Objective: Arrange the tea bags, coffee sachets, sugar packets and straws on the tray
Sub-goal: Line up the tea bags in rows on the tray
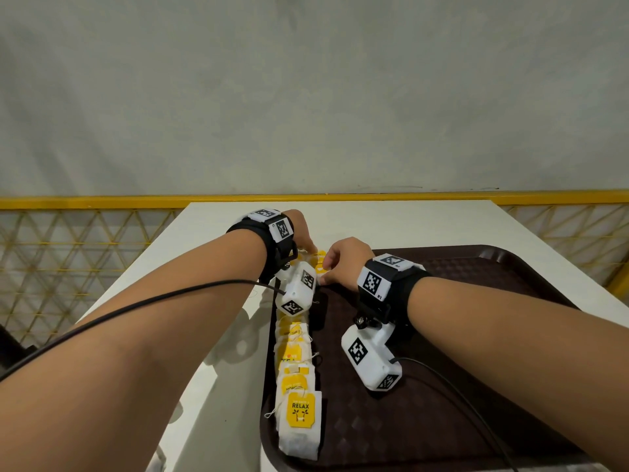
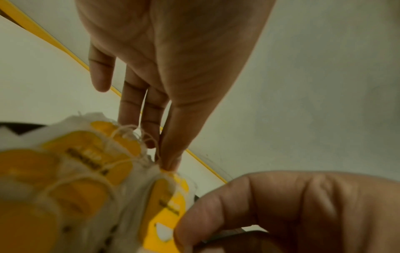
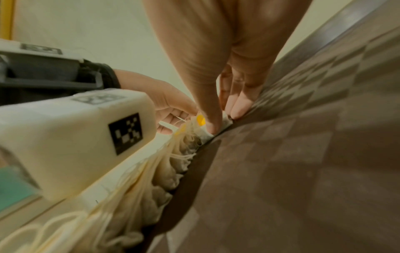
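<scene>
One dark brown plastic tray (image 1: 459, 294) with a checkered surface sits on one white table (image 1: 391, 223). Along the tray's left edge runs a single row of white paper tea bags with yellow tags (image 1: 296, 376), overlapping like shingles from the near corner to the far corner. About six tags can be made out in the head view; the far part of the row is hidden behind the wrist cameras, so the full count cannot be told. The nearest tag reads "RELAX". Loose white strings trail off several bags. No other kind of packet shows in any view.

Both hands meet at the far end of the row. The left hand (image 1: 301, 233) reaches down from the table side with its fingers (image 2: 129, 106) held nearly straight and close together; the thumb and a fingertip close narrowly on the top of the farthest tea bag, at the string and the paper edge, as the left wrist view shows. The right hand (image 1: 343, 260) comes from the tray side with curled fingers; in the right wrist view its thumb presses on top of the end tea bag while two fingertips (image 3: 240, 104) touch the tray just beside it, so the bag is pinched in a narrow gap.

A yellow rail (image 1: 102, 201) with yellow mesh stands behind the table, before a grey wall.
</scene>
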### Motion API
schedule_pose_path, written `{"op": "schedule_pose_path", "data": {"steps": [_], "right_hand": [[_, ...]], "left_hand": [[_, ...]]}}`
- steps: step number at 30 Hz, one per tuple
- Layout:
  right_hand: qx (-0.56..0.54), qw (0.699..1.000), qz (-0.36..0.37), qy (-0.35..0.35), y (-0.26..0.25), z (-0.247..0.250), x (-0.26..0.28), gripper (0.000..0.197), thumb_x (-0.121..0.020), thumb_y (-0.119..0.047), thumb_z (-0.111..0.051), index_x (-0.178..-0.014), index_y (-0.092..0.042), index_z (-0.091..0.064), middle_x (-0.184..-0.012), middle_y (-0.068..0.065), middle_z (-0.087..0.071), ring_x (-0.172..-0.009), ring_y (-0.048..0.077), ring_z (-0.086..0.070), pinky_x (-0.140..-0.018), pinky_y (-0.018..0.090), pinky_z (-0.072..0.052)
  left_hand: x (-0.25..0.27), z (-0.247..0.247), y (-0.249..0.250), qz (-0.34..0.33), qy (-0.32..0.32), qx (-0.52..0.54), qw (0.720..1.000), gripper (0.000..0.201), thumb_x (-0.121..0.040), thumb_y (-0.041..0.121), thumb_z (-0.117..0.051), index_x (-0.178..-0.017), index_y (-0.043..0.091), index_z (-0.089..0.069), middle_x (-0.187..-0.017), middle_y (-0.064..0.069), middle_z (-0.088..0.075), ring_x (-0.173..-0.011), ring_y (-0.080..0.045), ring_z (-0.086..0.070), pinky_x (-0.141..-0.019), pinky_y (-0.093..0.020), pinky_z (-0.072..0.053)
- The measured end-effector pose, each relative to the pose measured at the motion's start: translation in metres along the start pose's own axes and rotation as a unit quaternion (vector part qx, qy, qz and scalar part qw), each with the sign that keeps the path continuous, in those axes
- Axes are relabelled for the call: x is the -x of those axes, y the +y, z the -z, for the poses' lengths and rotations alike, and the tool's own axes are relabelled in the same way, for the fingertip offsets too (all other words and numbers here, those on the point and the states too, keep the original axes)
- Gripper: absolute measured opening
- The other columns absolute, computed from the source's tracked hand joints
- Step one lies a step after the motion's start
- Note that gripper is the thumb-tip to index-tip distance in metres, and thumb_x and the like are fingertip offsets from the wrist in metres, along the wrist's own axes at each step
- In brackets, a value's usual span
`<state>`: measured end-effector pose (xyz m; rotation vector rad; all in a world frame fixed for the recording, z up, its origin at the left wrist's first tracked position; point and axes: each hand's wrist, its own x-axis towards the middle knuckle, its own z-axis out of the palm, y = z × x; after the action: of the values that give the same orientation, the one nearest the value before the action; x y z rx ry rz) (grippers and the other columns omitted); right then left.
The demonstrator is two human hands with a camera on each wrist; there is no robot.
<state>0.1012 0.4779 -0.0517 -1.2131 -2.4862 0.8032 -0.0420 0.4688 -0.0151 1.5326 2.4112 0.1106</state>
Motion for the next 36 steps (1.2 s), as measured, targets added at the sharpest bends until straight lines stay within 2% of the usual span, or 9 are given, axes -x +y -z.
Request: {"op": "schedule_pose_path", "data": {"steps": [3, 8, 12, 15, 20, 26, 29, 33, 36], "right_hand": [[0.005, 1.0, -0.008, -0.006, -0.001, 0.0, 0.0, 0.025, -0.073, -0.024, -0.081, -0.092, -0.01, -0.072, -0.1, 0.004, -0.07, -0.08, 0.014, -0.056, -0.055, 0.013, -0.037], [0.018, 1.0, -0.012, -0.003, 0.0, 0.002, 0.0, 0.024, -0.074, -0.024, -0.08, -0.092, -0.01, -0.072, -0.103, 0.003, -0.07, -0.088, 0.018, -0.061, -0.061, 0.02, -0.042], [0.011, 1.0, 0.008, 0.002, 0.002, 0.001, 0.004, 0.026, -0.072, -0.025, -0.08, -0.091, -0.011, -0.068, -0.092, 0.001, -0.065, -0.08, 0.014, -0.055, -0.056, 0.016, -0.037], [0.021, 1.0, 0.02, -0.011, -0.001, 0.0, 0.004, 0.021, -0.073, -0.02, -0.079, -0.081, -0.017, -0.06, -0.079, -0.006, -0.056, -0.078, 0.014, -0.053, -0.054, 0.015, -0.036], [0.037, 0.999, 0.007, -0.016, -0.002, -0.002, -0.003, 0.028, -0.079, -0.017, -0.071, -0.062, -0.022, -0.05, -0.085, -0.001, -0.06, -0.082, 0.016, -0.057, -0.055, 0.016, -0.037], [0.047, 0.999, -0.001, -0.011, -0.001, -0.008, -0.004, 0.025, -0.082, -0.019, -0.068, -0.063, -0.019, -0.051, -0.087, 0.003, -0.063, -0.081, 0.017, -0.058, -0.066, 0.025, -0.045], [0.047, 0.999, -0.003, -0.019, -0.001, -0.007, -0.005, 0.024, -0.082, -0.021, -0.068, -0.064, -0.019, -0.054, -0.085, 0.004, -0.064, -0.081, 0.02, -0.061, -0.059, 0.023, -0.042], [0.024, 0.999, -0.008, -0.03, 0.0, 0.002, -0.003, 0.024, -0.079, -0.03, -0.073, -0.062, -0.02, -0.058, -0.078, 0.002, -0.063, -0.076, 0.017, -0.058, -0.065, 0.026, -0.044], [0.005, 1.0, -0.017, -0.002, 0.004, 0.005, -0.003, 0.015, -0.08, -0.022, -0.068, -0.067, -0.022, -0.06, -0.089, 0.001, -0.067, -0.086, 0.018, -0.061, -0.064, 0.023, -0.045]], "left_hand": [[0.002, 0.001, 0.002, -0.004, -0.006, -0.007, 1.0, 0.043, -0.085, 0.033, -0.069, -0.116, 0.004, -0.066, -0.118, -0.012, -0.065, -0.11, -0.025, -0.061, -0.09, -0.031, -0.049], [0.002, -0.002, 0.001, -0.01, -0.004, -0.03, 0.999, 0.036, -0.088, 0.025, -0.065, -0.116, 0.002, -0.066, -0.12, -0.012, -0.065, -0.108, -0.023, -0.06, -0.089, -0.031, -0.047], [0.004, -0.003, 0.001, -0.012, -0.005, -0.033, 0.999, 0.034, -0.087, 0.024, -0.066, -0.115, 0.003, -0.066, -0.118, -0.011, -0.065, -0.112, -0.025, -0.06, -0.09, -0.031, -0.048], [0.004, -0.003, 0.001, -0.014, -0.007, -0.031, 0.999, 0.033, -0.087, 0.024, -0.066, -0.114, 0.004, -0.067, -0.118, -0.01, -0.065, -0.112, -0.024, -0.06, -0.091, -0.032, -0.047], [0.003, -0.003, 0.001, -0.018, -0.009, -0.026, 0.999, 0.033, -0.087, 0.023, -0.067, -0.115, 0.004, -0.067, -0.118, -0.009, -0.066, -0.112, -0.024, -0.06, -0.093, -0.032, -0.048], [0.004, -0.001, 0.001, -0.016, -0.011, -0.028, 0.999, 0.036, -0.088, 0.024, -0.065, -0.119, 0.004, -0.065, -0.123, -0.011, -0.063, -0.116, -0.024, -0.057, -0.097, -0.032, -0.045], [0.007, 0.0, 0.001, -0.008, -0.005, -0.026, 1.0, 0.038, -0.087, 0.026, -0.067, -0.117, 0.003, -0.065, -0.121, -0.012, -0.064, -0.114, -0.026, -0.058, -0.093, -0.032, -0.047], [0.015, 0.009, -0.004, 0.002, 0.017, 0.017, 1.0, 0.038, -0.088, 0.024, -0.065, -0.119, 0.002, -0.064, -0.122, -0.014, -0.063, -0.117, -0.028, -0.056, -0.095, -0.034, -0.046], [0.018, 0.012, -0.014, 0.026, 0.02, 0.073, 0.997, 0.033, -0.09, 0.017, -0.062, -0.12, 0.002, -0.063, -0.122, -0.015, -0.063, -0.116, -0.028, -0.058, -0.093, -0.034, -0.047]]}}
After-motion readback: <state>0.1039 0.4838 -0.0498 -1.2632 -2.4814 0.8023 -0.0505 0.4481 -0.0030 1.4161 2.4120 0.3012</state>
